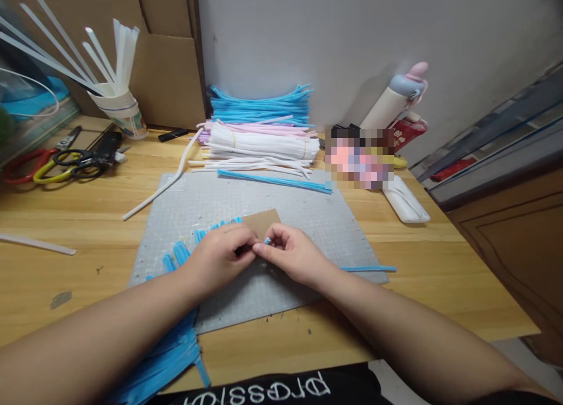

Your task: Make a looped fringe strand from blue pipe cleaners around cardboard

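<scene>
My left hand and my right hand meet over the middle of the grey cutting mat, both with fingers pinched together. A short bit of blue pipe cleaner shows between the fingertips; the rest of it is hidden by the fingers. Beneath my hands lies a piece of brown cardboard. Folded blue pipe cleaners lie beside and partly behind my left hand. A single blue strand sticks out to the right from behind my right wrist.
Bundles of blue and white pipe cleaners lie behind the cutting mat. Scissors and a paper cup of white sticks stand left. A bottle and a white case are right. A blue bundle lies under my left forearm.
</scene>
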`<control>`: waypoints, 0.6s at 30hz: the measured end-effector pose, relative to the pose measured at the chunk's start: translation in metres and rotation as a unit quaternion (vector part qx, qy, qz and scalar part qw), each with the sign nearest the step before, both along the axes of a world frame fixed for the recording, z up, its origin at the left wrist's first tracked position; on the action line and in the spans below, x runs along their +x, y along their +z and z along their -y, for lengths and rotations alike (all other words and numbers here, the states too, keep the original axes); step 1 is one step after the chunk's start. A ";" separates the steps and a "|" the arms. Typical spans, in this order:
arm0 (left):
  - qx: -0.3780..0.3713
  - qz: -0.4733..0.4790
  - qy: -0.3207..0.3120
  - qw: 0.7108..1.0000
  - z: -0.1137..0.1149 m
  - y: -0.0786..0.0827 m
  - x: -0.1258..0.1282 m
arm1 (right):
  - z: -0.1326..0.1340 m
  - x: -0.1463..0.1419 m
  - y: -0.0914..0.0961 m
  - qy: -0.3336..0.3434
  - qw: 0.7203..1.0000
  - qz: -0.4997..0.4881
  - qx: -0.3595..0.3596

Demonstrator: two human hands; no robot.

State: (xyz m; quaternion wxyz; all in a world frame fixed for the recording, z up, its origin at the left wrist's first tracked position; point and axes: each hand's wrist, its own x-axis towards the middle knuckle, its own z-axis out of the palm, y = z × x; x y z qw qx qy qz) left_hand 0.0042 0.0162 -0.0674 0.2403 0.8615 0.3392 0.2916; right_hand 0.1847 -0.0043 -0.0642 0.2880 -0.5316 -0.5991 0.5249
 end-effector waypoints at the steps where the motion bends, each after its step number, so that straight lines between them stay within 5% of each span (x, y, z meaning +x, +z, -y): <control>1: 0.002 -0.002 0.002 1.000 0.000 0.000 0.000 | 0.000 0.000 0.000 0.001 1.000 0.001 0.003; 9: -0.031 -0.014 0.060 0.998 0.002 0.000 0.003 | 0.001 0.002 0.006 -0.003 0.994 -0.063 -0.093; 15: 0.082 -0.063 -0.064 0.993 0.000 -0.002 0.002 | -0.002 0.007 0.007 0.002 0.991 -0.077 -0.107; 18: 0.092 -0.088 -0.069 0.989 0.000 -0.001 0.003 | -0.005 0.010 0.010 0.005 0.986 -0.076 -0.146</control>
